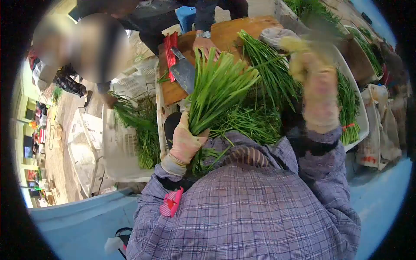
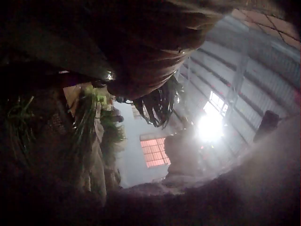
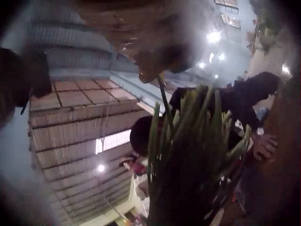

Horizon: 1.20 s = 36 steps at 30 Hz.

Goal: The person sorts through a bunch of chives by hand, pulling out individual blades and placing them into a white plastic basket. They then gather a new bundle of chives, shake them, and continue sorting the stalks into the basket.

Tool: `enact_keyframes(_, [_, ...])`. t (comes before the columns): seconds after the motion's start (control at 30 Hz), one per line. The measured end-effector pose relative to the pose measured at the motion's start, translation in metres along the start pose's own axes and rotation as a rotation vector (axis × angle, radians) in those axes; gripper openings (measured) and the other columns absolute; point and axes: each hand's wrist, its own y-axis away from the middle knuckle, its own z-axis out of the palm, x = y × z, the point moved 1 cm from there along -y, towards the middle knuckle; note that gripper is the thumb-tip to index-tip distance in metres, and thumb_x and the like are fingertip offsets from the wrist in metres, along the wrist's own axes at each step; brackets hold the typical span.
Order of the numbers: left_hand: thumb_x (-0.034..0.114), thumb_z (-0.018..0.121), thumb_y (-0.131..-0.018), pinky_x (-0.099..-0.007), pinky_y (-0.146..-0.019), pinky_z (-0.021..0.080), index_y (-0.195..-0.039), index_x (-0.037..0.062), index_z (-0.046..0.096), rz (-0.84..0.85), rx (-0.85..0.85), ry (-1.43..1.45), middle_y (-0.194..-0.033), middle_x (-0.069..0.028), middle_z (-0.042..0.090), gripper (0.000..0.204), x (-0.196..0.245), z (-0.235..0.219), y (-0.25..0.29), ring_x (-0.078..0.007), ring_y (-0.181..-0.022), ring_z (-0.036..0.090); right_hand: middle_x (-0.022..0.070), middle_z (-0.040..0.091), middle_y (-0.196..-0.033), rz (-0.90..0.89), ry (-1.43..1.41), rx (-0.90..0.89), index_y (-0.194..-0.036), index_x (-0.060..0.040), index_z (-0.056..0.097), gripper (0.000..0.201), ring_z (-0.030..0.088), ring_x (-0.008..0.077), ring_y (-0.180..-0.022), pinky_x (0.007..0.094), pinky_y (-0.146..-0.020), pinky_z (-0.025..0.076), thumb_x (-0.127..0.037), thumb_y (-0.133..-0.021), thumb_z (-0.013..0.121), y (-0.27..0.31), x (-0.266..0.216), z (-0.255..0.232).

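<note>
In the head view my gloved left hand (image 1: 186,141) grips a thick bunch of garlic chives (image 1: 219,93) near its lower end, the cut-looking tips fanned upward. My right hand (image 1: 318,86), also gloved, is raised to the right of the bunch and blurred by motion. From its fingertips a single chive stalk (image 3: 165,101) runs down toward the bunch in the right wrist view. Loose chives (image 1: 251,123) are heaped below the bunch, in front of my body. The left wrist view is dark, and the held bunch hardly shows there.
A wooden board (image 1: 229,28) ahead bears a dark-bladed cleaver (image 1: 183,74), red strips (image 1: 170,54) and a pile of chives (image 1: 271,65). Another person's hand (image 1: 206,45) rests on it. A white crate (image 1: 363,115) stands right, holding banded chives (image 1: 348,108); another crate (image 1: 123,151) stands left.
</note>
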Motion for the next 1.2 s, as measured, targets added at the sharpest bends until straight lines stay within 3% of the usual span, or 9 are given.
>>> enact_keyframes(0.1, [0.003, 0.071, -0.075, -0.0299, -0.090, 0.047, -0.131, -0.0018, 0.043, -0.098, -0.017, 0.189, -0.115, -0.0102, 0.062, 0.062, 0.002, -0.010, -0.001, -0.0171, -0.102, 0.060, 0.0071, 0.066, -0.088, -0.446, 0.297, 0.297, -0.099, -0.0012, 0.067, 0.022, 0.052, 0.0114, -0.066, 0.0234, -0.063, 0.041, -0.015, -0.085, 0.057, -0.003, -0.005, -0.038])
enact_keyframes(0.23, [0.000, 0.072, -0.074, -0.0296, -0.093, 0.045, -0.131, -0.0017, 0.043, -0.015, -0.022, 0.329, -0.117, -0.0085, 0.060, 0.064, 0.016, -0.022, -0.010, -0.0161, -0.104, 0.058, 0.0036, 0.063, -0.083, -0.383, 0.258, 0.506, -0.113, 0.0012, 0.064, 0.036, 0.042, 0.0050, -0.059, 0.0234, -0.059, 0.038, -0.027, -0.092, 0.055, 0.016, 0.007, -0.088])
enact_keyframes(0.3, [0.000, 0.071, -0.073, -0.0281, -0.090, 0.045, -0.127, -0.0017, 0.049, -0.083, -0.024, 0.456, -0.113, -0.0075, 0.062, 0.058, 0.016, -0.025, -0.008, -0.0147, -0.100, 0.058, 0.0099, 0.068, -0.088, 0.154, 0.170, 0.045, -0.103, 0.0047, 0.065, 0.025, 0.059, 0.0162, -0.076, 0.0269, -0.072, 0.046, -0.007, -0.083, 0.056, 0.031, -0.009, -0.045])
enact_keyframes(0.37, [0.004, 0.071, -0.073, -0.0270, -0.077, 0.048, -0.117, -0.0016, 0.056, -0.317, -0.154, 0.632, -0.103, -0.0058, 0.064, 0.047, 0.001, -0.027, -0.003, -0.0141, -0.087, 0.060, 0.0102, 0.068, -0.085, 0.208, 0.188, -0.503, -0.097, 0.0043, 0.068, 0.019, 0.059, 0.0157, -0.070, 0.0289, -0.068, 0.048, -0.003, -0.081, 0.061, 0.037, 0.023, -0.022])
enact_keyframes(0.43, [0.008, 0.071, -0.073, -0.0270, -0.070, 0.048, -0.113, -0.0015, 0.058, -0.422, -0.238, 0.685, -0.097, -0.0060, 0.064, 0.043, -0.007, -0.032, 0.001, -0.0142, -0.079, 0.059, 0.0104, 0.066, -0.081, 0.259, 0.596, -0.593, -0.094, 0.0061, 0.068, 0.023, 0.060, 0.0153, -0.072, 0.0280, -0.070, 0.048, -0.014, -0.083, 0.068, 0.041, 0.038, 0.003])
enact_keyframes(0.53, [0.013, 0.071, -0.072, -0.0277, -0.060, 0.047, -0.107, -0.0015, 0.060, -0.516, -0.343, 0.786, -0.088, -0.0072, 0.063, 0.040, -0.007, -0.027, 0.006, -0.0149, -0.067, 0.057, 0.0091, 0.066, -0.087, 0.680, 0.112, -0.452, -0.105, 0.0050, 0.065, 0.034, 0.061, 0.0153, -0.085, 0.0269, -0.081, 0.047, -0.023, -0.086, 0.069, 0.045, 0.058, 0.018])
enact_keyframes(0.77, [0.019, 0.071, -0.070, -0.0290, -0.061, 0.048, -0.108, -0.0030, 0.059, -0.486, -0.640, 0.936, -0.088, -0.0115, 0.063, 0.045, -0.029, -0.020, 0.008, -0.0189, -0.068, 0.059, 0.0095, 0.054, -0.124, 0.498, -0.489, -0.531, -0.133, 0.0003, 0.043, 0.059, 0.052, 0.0179, -0.110, 0.0299, -0.091, 0.044, -0.026, -0.086, 0.068, 0.051, 0.099, 0.069])
enact_keyframes(1.0, [0.030, 0.066, -0.071, -0.0392, -0.076, 0.056, -0.128, -0.0043, 0.050, -0.817, -0.637, 1.170, -0.102, -0.0208, 0.065, 0.068, -0.022, -0.011, 0.023, -0.0297, -0.083, 0.067, 0.0053, 0.064, -0.112, 0.638, -0.730, -0.396, -0.120, -0.0023, 0.057, 0.033, 0.062, 0.0175, -0.098, 0.0332, -0.090, 0.047, -0.013, -0.088, 0.063, 0.043, 0.074, 0.087])
enact_keyframes(1.2, [0.035, 0.064, -0.073, -0.0336, -0.077, 0.052, -0.132, -0.0061, 0.044, -0.699, -0.423, 1.213, -0.118, -0.0229, 0.057, 0.074, 0.028, 0.001, 0.029, -0.0280, -0.086, 0.065, 0.0073, 0.064, -0.112, 0.542, -0.609, -0.466, -0.121, -0.0005, 0.055, 0.040, 0.061, 0.0173, -0.099, 0.0323, -0.090, 0.048, -0.013, -0.085, 0.067, 0.041, 0.076, 0.079])
